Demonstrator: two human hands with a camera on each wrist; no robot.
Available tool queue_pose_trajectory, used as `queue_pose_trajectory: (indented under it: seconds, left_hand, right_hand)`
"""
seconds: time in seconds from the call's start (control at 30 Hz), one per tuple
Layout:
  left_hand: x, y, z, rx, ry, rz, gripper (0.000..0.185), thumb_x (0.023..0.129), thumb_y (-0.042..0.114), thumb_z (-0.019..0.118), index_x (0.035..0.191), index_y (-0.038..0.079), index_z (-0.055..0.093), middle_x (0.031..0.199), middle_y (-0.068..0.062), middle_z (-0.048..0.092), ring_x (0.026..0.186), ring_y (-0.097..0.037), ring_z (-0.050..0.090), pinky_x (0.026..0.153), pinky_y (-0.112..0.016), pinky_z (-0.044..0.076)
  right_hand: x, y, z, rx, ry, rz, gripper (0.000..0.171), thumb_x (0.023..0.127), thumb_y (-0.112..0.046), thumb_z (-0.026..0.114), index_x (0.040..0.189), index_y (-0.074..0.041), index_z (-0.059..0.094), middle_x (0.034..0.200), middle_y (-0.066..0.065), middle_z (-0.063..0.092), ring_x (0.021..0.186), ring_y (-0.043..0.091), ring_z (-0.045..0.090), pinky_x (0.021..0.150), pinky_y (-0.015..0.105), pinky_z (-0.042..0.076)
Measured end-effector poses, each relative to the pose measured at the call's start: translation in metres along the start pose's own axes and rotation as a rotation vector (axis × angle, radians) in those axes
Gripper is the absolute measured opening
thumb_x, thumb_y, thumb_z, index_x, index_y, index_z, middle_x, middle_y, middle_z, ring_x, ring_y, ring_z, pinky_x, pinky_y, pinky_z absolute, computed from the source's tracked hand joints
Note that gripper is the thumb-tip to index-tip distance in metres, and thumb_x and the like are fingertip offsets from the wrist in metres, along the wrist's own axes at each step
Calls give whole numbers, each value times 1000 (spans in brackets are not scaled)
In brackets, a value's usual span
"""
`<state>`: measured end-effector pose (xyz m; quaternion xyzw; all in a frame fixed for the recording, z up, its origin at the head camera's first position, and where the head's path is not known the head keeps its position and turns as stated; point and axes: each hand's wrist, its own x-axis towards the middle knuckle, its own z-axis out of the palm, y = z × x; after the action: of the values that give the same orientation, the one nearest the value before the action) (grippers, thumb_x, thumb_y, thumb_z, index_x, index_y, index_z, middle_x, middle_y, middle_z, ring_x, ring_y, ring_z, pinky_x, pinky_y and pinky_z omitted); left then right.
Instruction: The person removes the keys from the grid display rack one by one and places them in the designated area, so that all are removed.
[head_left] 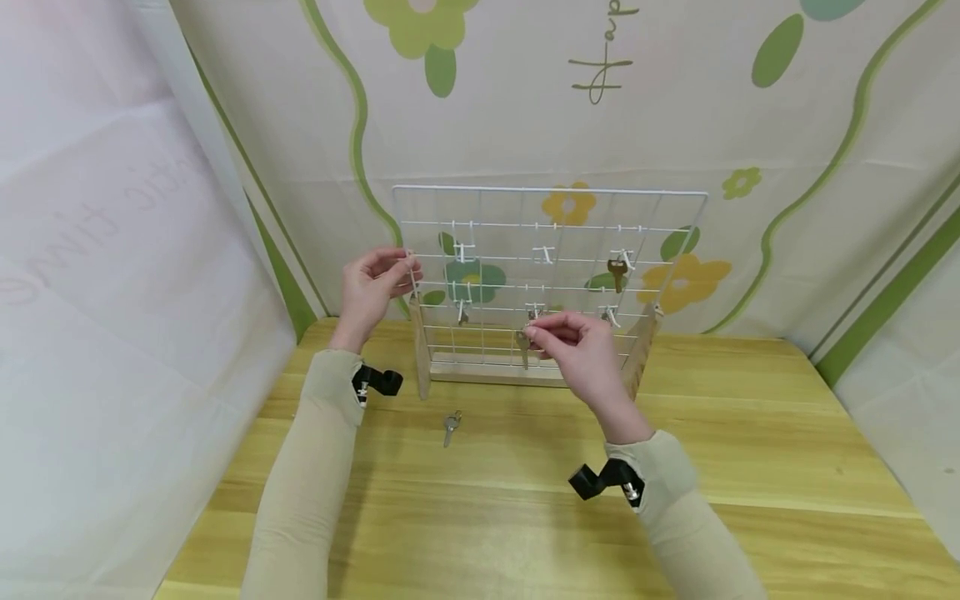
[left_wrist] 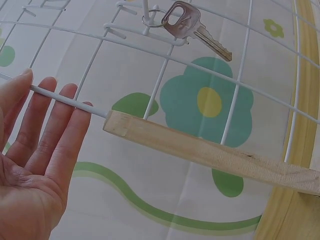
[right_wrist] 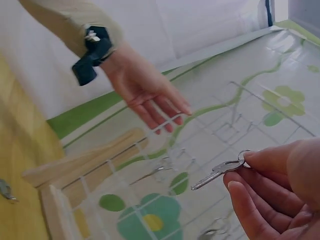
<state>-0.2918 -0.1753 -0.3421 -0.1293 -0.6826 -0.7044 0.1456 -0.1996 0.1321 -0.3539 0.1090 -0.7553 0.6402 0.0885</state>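
A white wire grid rack stands upright on a wooden base. At its left side, my left hand holds the edge wire between thumb and fingers, as the left wrist view also shows. My right hand pinches a silver key by its small ring, in front of the lower middle hooks. A darker key hangs from the upper right hook. Another key dangles at the lower left hook. Small metal pieces at the lower middle and lower right hooks are partly hidden.
One more key with a ring lies on the wooden table, in front of the rack's left foot. An upper middle hook bears no key. Behind the rack hangs a white cloth with flower prints.
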Motion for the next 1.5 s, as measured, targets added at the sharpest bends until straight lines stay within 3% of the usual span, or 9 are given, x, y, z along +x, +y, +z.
queue_pose_trajectory:
  seconds: [0.27, 0.53, 0.73, 1.1, 1.5]
  left_hand:
    - [0, -1, 0, -2, -7, -1, 21, 97, 12, 73, 114, -1, 71, 105, -15, 74, 91, -24, 75, 83, -38, 61]
    - [-1, 0, 0, -16, -1, -6, 19, 97, 11, 73, 112, 0, 71, 104, -15, 74, 90, -23, 75, 82, -37, 62]
    - [-1, 0, 0, -19, 6, -12, 19, 97, 11, 73, 112, 0, 71, 103, -15, 74, 90, -23, 75, 81, -36, 62]
    - [0, -4, 0, -2, 5, 1, 19, 97, 13, 73, 113, 1, 72, 104, -15, 75, 90, -24, 75, 81, -36, 62]
    - [1, -4, 2, 9, 5, 5, 19, 97, 14, 73, 112, 2, 72, 104, -15, 74, 90, -24, 75, 80, -36, 62]
  right_hand:
    - [-13, 46, 21, 49, -72, 147, 12, 93, -9, 77, 101, 0, 75, 96, 13, 76, 81, 28, 74, 71, 39, 64]
    - [-30, 96, 47, 66, -129, 235, 7, 94, 1, 73, 100, 4, 73, 93, 16, 75, 79, 25, 74, 74, 47, 63]
    - [-38, 121, 63, 87, -176, 289, 6, 94, 4, 71, 99, 6, 71, 90, 16, 75, 78, 25, 73, 71, 40, 64]
    - [-42, 136, 72, 59, -228, 302, 6, 95, 3, 70, 100, 6, 70, 90, 17, 74, 76, 23, 73, 65, 31, 63]
    - [-39, 141, 72, -105, -234, 243, 4, 93, 0, 74, 95, 2, 73, 85, 9, 74, 74, 22, 71, 62, 30, 62]
